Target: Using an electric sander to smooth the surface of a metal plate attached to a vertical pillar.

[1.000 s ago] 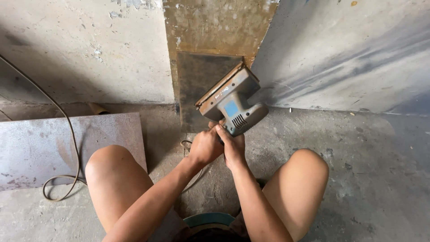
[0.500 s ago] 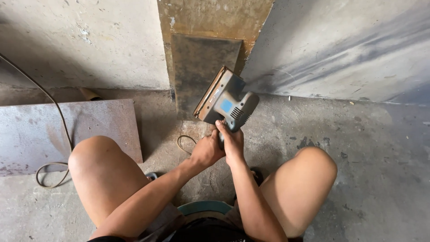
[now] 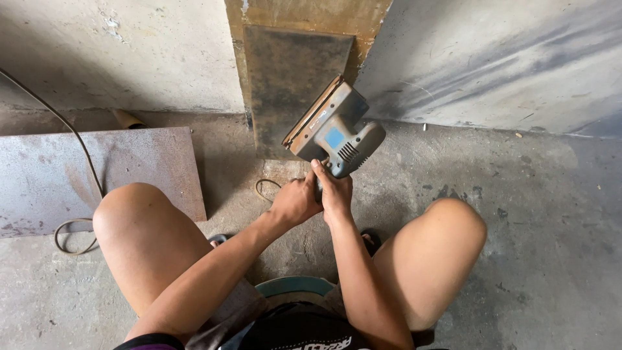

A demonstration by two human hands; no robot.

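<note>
A grey electric sander (image 3: 334,133) with a blue patch and a flat pad is tilted in front of a dark rusty metal plate (image 3: 288,78) that leans upright against the wall. Both my hands grip its handle from below: my right hand (image 3: 335,191) wraps the handle, and my left hand (image 3: 295,201) closes around it from the left side. The sander's pad faces the plate. My bare knees are spread to either side as I squat.
A flat rusty metal sheet (image 3: 97,175) lies on the concrete floor at the left, with a power cable (image 3: 71,227) running over it and looping beside it. A short cord loop (image 3: 262,189) lies near my left hand. The concrete wall (image 3: 505,58) rises behind.
The sander has tilted and shifted slightly while both hands keep their grip on the handle. The view has moved closer and a little to the right.
</note>
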